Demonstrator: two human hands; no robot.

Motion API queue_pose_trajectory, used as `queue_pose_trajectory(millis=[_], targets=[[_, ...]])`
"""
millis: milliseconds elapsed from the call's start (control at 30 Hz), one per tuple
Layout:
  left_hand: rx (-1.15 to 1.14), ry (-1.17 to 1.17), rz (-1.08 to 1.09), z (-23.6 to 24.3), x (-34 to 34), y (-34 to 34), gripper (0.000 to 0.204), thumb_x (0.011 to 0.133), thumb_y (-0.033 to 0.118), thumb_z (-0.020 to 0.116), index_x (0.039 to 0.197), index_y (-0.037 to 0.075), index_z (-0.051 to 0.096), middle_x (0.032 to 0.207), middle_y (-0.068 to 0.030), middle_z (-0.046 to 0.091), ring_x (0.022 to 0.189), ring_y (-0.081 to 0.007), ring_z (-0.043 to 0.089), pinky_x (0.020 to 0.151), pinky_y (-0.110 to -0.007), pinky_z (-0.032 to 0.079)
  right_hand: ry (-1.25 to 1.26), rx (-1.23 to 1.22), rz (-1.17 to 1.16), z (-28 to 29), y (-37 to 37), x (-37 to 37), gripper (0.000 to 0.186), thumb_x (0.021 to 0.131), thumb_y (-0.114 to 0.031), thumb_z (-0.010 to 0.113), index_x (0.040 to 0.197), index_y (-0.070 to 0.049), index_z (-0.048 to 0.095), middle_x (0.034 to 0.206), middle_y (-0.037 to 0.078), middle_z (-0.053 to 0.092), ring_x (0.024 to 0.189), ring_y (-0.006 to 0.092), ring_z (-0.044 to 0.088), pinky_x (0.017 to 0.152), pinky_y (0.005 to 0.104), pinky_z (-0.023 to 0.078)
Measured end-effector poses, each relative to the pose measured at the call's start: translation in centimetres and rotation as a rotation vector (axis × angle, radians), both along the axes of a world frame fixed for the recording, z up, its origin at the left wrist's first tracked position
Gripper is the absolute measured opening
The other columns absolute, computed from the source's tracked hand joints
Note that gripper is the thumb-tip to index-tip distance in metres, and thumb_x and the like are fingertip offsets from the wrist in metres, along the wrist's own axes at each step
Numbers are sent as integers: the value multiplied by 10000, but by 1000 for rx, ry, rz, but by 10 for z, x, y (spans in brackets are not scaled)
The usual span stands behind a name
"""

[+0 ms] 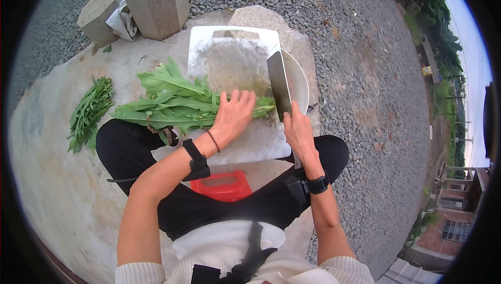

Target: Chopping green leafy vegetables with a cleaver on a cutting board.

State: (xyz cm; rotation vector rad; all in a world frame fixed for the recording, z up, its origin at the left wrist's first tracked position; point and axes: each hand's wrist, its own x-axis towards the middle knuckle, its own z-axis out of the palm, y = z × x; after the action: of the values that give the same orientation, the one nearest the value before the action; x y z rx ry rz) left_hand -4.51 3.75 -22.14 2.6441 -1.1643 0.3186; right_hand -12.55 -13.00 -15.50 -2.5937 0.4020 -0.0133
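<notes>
A bunch of long green leaves (177, 104) lies across the white cutting board (201, 44), its leafy tips reaching past the left edge. My left hand (235, 113) presses over the bunch near its right end, fingers wrapped round the stems. Just right of the cut end, my right hand (300, 130) grips a cleaver (279, 83), whose broad dark blade stands upright near the board's right edge. The blade and the stem ends look very close; whether they touch I cannot tell. Behind the blade, a white bowl (298, 78) is partly hidden.
A smaller bundle of greens (91, 109) lies on the concrete slab (47, 132) at the left. Two stone blocks (155, 4) stand at the back left. A red plastic stool (224, 186) shows between my legs. Grey gravel (365, 127) spreads to the right.
</notes>
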Motion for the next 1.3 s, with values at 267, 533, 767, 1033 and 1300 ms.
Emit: queue_pose_trajectory(millis=[267,533,767,1033,1300], targets=[[60,-15,28,-4,1,2,678,678,324,748,1248,56,498,1027,-47,488,973,-207,460,786,-395,358,155,2,0,35,26,-41,244,908,-102,492,1124,-4,432,671,271,571,676,467,565,580,527,408],[109,-58,10,0,0,-4,649,684,313,727,1233,47,506,994,-42,475,961,-197,459,775,-382,356,136,-97,29,1,34,-2,227,902,-103,468,1109,-36,403,686,289,602,689,498,590,631,577,457],[42,-72,17,-7,0,-3,637,679,296,730,1222,43,511,988,-47,477,948,-201,462,771,-376,351,-23,0,-17,-8,13,-2,205,916,-128,474,1095,-39,429,690,285,594,695,493,575,636,572,429],[48,-84,36,-6,-2,-2,609,689,272,710,1212,32,510,982,-53,480,941,-205,460,763,-372,350,196,13,-14,30,27,-45,236,917,-139,491,1112,-20,431,694,290,588,718,486,578,618,553,439],[82,-67,37,-2,-3,-5,603,725,269,683,1246,31,497,981,-52,476,947,-203,459,789,-380,352,198,-72,25,9,40,-5,204,891,-83,469,1075,-30,400,721,289,608,715,506,585,653,584,449]])
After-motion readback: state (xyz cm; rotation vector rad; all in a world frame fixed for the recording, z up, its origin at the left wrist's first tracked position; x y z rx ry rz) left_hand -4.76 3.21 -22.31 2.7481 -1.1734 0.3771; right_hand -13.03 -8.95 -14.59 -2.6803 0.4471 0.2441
